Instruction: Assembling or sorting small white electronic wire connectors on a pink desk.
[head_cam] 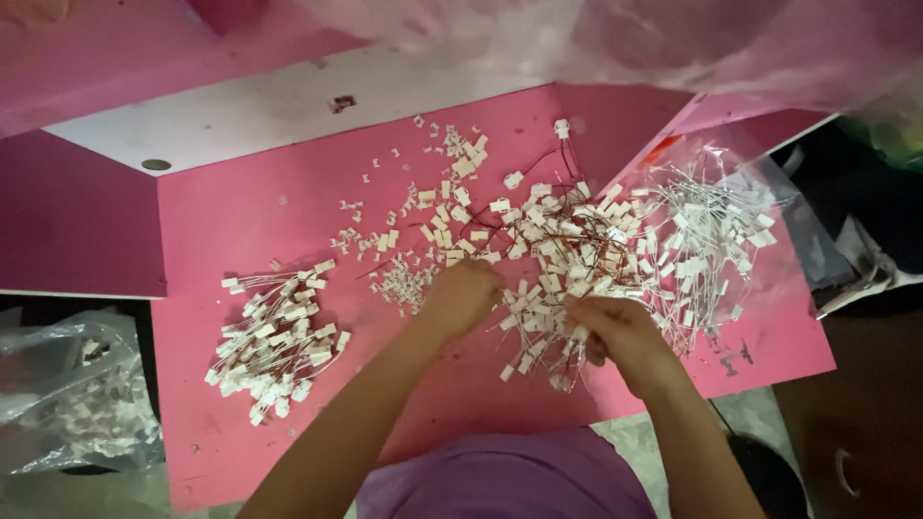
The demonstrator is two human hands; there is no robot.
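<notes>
Wired connectors (567, 252) — both hands (461, 296) in pile

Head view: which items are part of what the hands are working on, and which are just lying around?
In use:
- left hand
- right hand
- tangled pile of wired white connectors
- loose small white pieces
- bundled pile of wired connectors
- open clear bag of wired parts

Lying about:
- clear bag at lower left
- pink board
- pink plastic sheet
</notes>
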